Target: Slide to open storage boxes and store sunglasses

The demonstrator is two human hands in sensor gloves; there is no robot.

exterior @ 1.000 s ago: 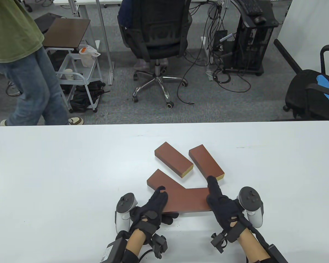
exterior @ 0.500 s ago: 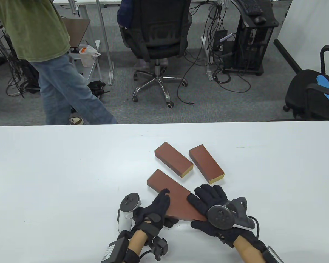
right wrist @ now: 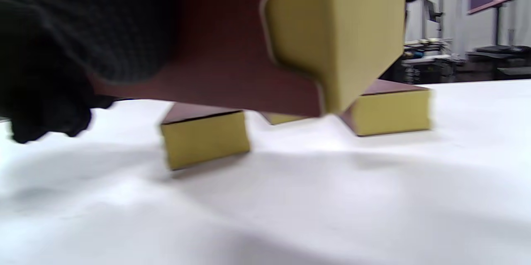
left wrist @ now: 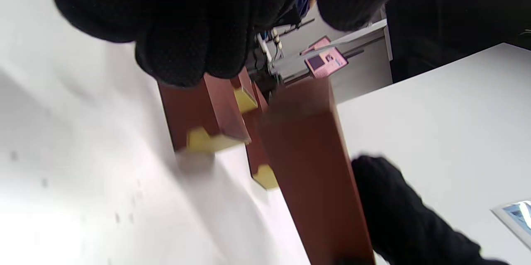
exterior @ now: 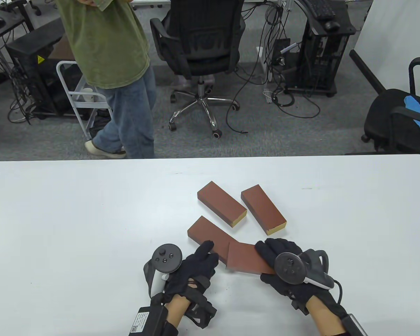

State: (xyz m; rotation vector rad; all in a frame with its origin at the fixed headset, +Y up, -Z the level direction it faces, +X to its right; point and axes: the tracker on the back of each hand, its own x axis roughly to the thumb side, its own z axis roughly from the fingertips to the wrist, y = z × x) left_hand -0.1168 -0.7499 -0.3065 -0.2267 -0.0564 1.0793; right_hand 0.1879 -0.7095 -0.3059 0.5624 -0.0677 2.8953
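Observation:
Several brown storage boxes with yellow ends are in the table view. Two of them lie side by side at mid-table. A third box lies nearer, and my left hand rests its fingers on that box's near end. My right hand grips a fourth box and holds it tilted just above the table. The held box's yellow end faces the right wrist camera. No sunglasses are in view.
A person in a green shirt stands just beyond the table's far edge. Office chairs and cables are on the floor behind. The white tabletop stretches bare to the left and right of the boxes.
My right hand has turned over, closed round the near box and lifted it off the table. The left hand stayed on its box. The person behind walked to the right.

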